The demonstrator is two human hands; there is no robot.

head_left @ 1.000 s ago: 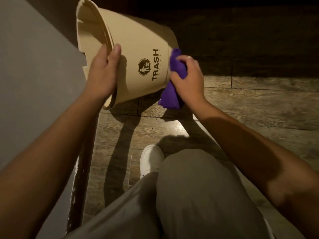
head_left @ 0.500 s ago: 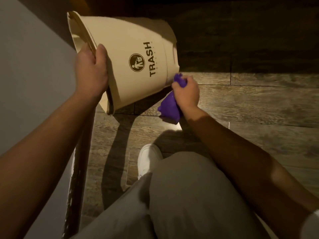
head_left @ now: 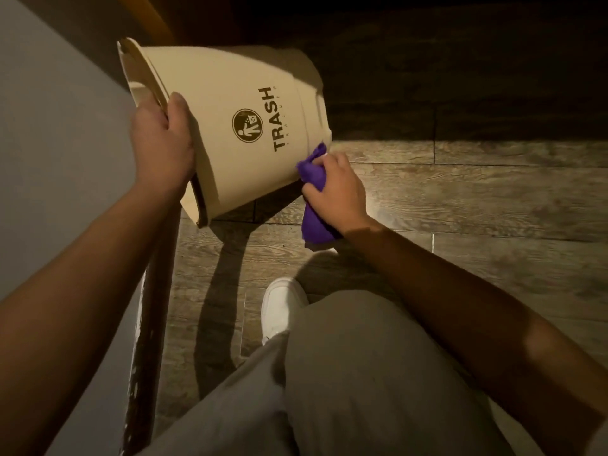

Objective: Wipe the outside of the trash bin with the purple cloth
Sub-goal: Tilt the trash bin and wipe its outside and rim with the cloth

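Holding: left hand clamps the rim of the beige trash bin, thumb outside, fingers hidden inside.
Bin: tipped on its side above the wood floor, mouth toward the grey wall, "TRASH" print facing up.
Cloth: purple cloth bunched in the clenched right hand, pressed to the bin's lower side near its base.
Below the bin: a white shoe.

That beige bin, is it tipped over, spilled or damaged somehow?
The beige plastic trash bin is tilted on its side, but deliberately: the left hand grips its rim while the right hand presses the purple cloth near its base. No spill or damage shows.
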